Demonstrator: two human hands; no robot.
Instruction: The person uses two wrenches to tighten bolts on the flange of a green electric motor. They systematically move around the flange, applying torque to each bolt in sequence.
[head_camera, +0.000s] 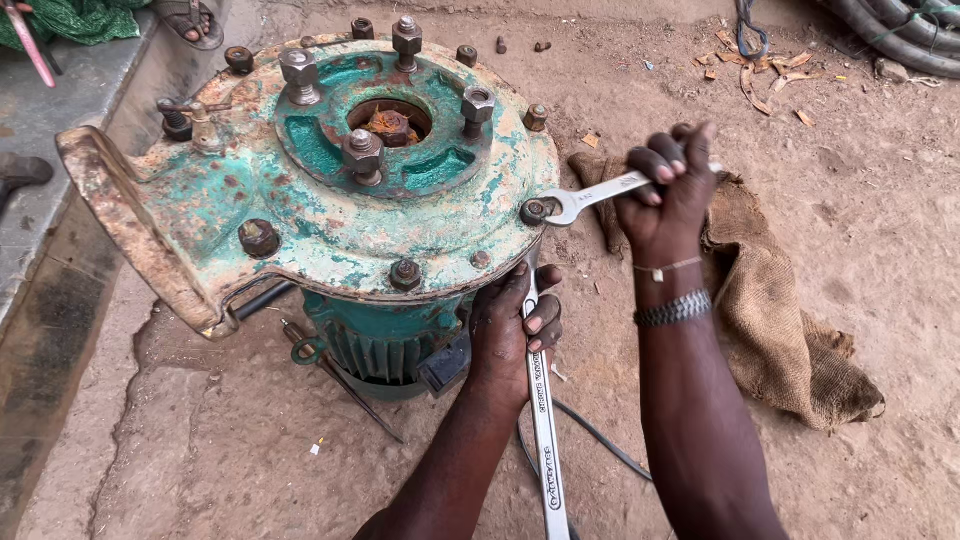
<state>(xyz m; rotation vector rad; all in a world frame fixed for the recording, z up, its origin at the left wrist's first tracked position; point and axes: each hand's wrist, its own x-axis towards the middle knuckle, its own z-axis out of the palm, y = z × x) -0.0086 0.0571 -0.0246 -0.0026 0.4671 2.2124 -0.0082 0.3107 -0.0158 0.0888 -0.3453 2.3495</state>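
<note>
Two steel spanners are at work on the rim of a round cast-iron pump casing (330, 220), its green paint flaked and streaked with rust, standing on the packed dirt ground (850, 230). The right hand (668, 190) is wrapped tight around the shaft of the upper spanner (600, 193), a bright, smooth tool lying nearly level, whose ring end sits over a rusty flange bolt (535, 211) at the casing's right edge. The left hand (510, 335) grips the lower spanner (543, 420) close under the flange; this long, flat, polished bar runs almost straight down toward the bottom of the view, and its upper end is hidden beneath the rim, so what it bites on cannot be told. A metal bracelet (676, 308) and a thin thread circle the right wrist.

On top of the casing, four thick hex nuts on threaded studs (363, 155) ring a central bore with an orange-rusted shaft end (390, 125). Below the flange shows a ribbed green motor body (375, 345). A coarse, crumpled burlap sack (780, 320) lies on the ground just right of the right arm. Ribbed black hoses (895, 35) curve across the top right corner.
</note>
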